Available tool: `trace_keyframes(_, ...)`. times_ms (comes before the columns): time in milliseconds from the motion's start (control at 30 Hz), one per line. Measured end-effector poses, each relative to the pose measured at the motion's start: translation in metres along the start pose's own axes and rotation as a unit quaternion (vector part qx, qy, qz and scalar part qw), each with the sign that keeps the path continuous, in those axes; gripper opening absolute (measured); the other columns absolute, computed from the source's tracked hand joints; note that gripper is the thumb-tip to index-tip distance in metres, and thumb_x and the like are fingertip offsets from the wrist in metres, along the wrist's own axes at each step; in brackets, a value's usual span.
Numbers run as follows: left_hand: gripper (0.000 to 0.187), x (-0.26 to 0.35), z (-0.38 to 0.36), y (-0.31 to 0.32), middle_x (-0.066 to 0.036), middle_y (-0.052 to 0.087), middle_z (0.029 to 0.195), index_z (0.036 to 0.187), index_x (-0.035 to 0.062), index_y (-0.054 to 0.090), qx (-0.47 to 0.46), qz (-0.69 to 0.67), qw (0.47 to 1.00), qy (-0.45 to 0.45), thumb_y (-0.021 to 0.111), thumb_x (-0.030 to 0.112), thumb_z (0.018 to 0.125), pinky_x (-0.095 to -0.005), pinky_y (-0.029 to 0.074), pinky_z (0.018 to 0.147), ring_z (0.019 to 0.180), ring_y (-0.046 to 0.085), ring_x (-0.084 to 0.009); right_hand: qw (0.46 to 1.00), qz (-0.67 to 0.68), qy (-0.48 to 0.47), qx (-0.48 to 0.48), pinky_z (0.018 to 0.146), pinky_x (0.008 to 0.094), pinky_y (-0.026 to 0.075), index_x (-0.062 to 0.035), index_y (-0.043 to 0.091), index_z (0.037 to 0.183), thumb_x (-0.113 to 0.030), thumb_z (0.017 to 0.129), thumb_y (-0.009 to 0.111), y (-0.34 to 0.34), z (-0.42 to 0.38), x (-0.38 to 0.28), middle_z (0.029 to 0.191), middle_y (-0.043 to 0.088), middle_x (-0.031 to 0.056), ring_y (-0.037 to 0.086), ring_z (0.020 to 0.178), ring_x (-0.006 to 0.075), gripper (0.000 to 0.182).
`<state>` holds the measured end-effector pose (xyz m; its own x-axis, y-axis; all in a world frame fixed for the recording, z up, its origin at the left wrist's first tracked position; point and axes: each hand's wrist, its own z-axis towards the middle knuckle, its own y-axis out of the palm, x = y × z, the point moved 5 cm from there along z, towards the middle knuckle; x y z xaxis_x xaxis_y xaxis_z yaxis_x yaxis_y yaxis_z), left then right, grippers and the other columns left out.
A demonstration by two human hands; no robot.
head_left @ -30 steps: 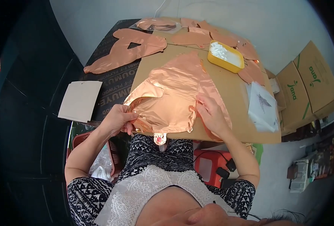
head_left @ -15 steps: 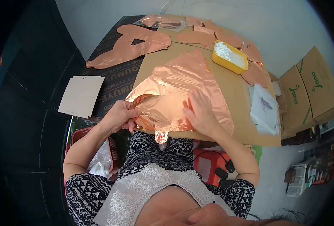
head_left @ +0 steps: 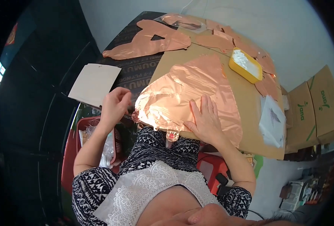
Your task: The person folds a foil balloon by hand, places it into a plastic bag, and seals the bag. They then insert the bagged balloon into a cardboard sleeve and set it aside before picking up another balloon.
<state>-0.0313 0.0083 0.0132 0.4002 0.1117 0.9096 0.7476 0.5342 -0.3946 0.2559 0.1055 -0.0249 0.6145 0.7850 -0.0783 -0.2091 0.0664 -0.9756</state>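
A shiny rose-gold foil sheet (head_left: 201, 88) lies on brown cardboard in front of me, with a small tab (head_left: 172, 136) hanging over the near edge. My right hand (head_left: 205, 119) rests flat on the foil, fingers spread. Just off the foil's left edge, my left hand (head_left: 117, 105) is raised with its fingers curled and thumb near the fingertips; whether anything small is between them cannot be made out.
Another foil shape (head_left: 148, 40) lies at the back left, near a grey-white card (head_left: 95, 83). A yellow tub (head_left: 246, 64) of white material, more foil pieces (head_left: 267, 86) and a plastic packet (head_left: 272, 121) are on the right. Cartons (head_left: 306, 113) stand beyond. A red basket (head_left: 83, 123) sits below left.
My left hand has come off the foil's left edge and moved up and left. The foil's lifted left part now lies flatter. My right hand stays on the sheet, and the view has shifted.
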Motion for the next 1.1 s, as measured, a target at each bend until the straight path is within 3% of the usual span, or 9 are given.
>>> trace_keyframes(200,0.020,-0.040,-0.054,-0.023,-0.014,0.062,0.063,0.081,-0.0031,0.065,0.135,0.130,0.982,0.008,0.063,0.014,0.091,-0.0346,0.046,0.053,0.054,0.061,-0.0201,1.000,0.014,-0.014,0.001,0.113,0.0579,0.019,-0.0037,0.043,0.143,-0.057,0.087,0.057,-0.003,0.000,-0.002,0.143,0.028,0.0396,0.024,0.137,0.0525,0.078)
trace_keyframes(233,0.015,-0.028,-0.062,-0.021,-0.016,0.061,0.066,0.082,-0.0021,0.064,0.160,0.178,0.968,0.075,0.064,0.011,0.089,-0.0365,0.046,0.055,0.056,0.061,-0.0283,1.000,0.008,-0.014,0.001,0.113,0.0582,0.019,-0.0049,0.042,0.143,-0.057,0.087,0.057,-0.002,0.000,-0.002,0.144,0.027,0.0384,0.024,0.137,0.0525,0.078)
trace_keyframes(333,0.011,-0.015,-0.061,-0.015,-0.017,0.060,0.073,0.083,-0.0018,0.063,0.174,0.177,0.954,0.168,0.063,0.008,0.088,-0.0393,0.047,0.058,0.064,0.060,-0.0326,1.000,0.000,-0.014,-0.004,0.113,0.0587,0.018,-0.0095,0.041,0.145,-0.058,0.087,0.056,-0.001,-0.001,-0.002,0.145,0.026,0.0373,0.022,0.138,0.0526,0.077)
trace_keyframes(367,0.007,-0.014,-0.055,-0.012,-0.017,0.060,0.078,0.084,-0.0023,0.063,0.142,0.182,0.962,0.144,0.061,0.004,0.086,-0.0426,0.047,0.067,0.074,0.059,-0.0350,1.000,0.000,-0.012,-0.006,0.113,0.0588,0.018,-0.0112,0.041,0.146,-0.058,0.087,0.056,-0.001,0.000,-0.002,0.146,0.025,0.0372,0.022,0.138,0.0527,0.077)
trace_keyframes(467,0.006,-0.002,-0.035,0.003,-0.016,0.063,0.080,0.085,-0.0033,0.063,0.102,0.228,0.941,0.230,0.060,0.002,0.084,-0.0439,0.046,0.074,0.078,0.057,-0.0367,1.000,-0.002,-0.006,-0.011,0.113,0.0590,0.018,-0.0144,0.041,0.147,-0.059,0.087,0.055,0.001,-0.001,-0.001,0.146,0.025,0.0371,0.021,0.138,0.0529,0.076)
trace_keyframes(633,0.018,-0.009,-0.007,0.027,-0.019,0.066,0.077,0.076,-0.0001,0.067,0.045,0.304,0.926,0.219,0.060,0.015,0.085,-0.0451,0.045,0.073,0.075,0.057,-0.0361,1.000,0.017,-0.004,-0.002,0.113,0.0586,0.018,-0.0148,0.044,0.145,-0.057,0.086,0.057,-0.002,0.000,-0.002,0.144,0.027,0.0399,0.022,0.138,0.0539,0.074)
trace_keyframes(833,0.025,-0.012,0.006,0.033,-0.019,0.067,0.073,0.070,0.0006,0.065,-0.002,0.294,0.947,0.126,0.064,0.022,0.081,-0.0468,0.048,0.071,0.073,0.059,-0.0387,0.999,0.036,0.001,0.000,0.113,0.0582,0.018,-0.0142,0.047,0.143,-0.056,0.085,0.059,-0.005,0.000,-0.003,0.142,0.028,0.0419,0.023,0.137,0.0546,0.073)
trace_keyframes(933,0.027,-0.017,0.017,0.035,-0.020,0.068,0.076,0.071,-0.0001,0.066,-0.062,0.286,0.955,0.043,0.065,0.026,0.080,-0.0466,0.050,0.072,0.074,0.062,-0.0394,0.999,0.046,0.001,-0.004,0.113,0.0583,0.019,-0.0141,0.047,0.143,-0.055,0.084,0.060,-0.009,0.001,-0.003,0.142,0.029,0.0423,0.023,0.137,0.0549,0.072)
trace_keyframes(1100,0.030,-0.009,0.023,0.035,-0.022,0.067,0.075,0.079,-0.0031,0.066,-0.112,0.229,0.967,0.001,0.065,0.026,0.081,-0.0418,0.052,0.066,0.070,0.067,-0.0349,0.999,0.045,-0.005,0.015,0.113,0.0584,0.020,-0.0139,0.047,0.142,-0.053,0.083,0.062,-0.006,-0.001,-0.003,0.140,0.031,0.0426,0.024,0.136,0.0551,0.072)
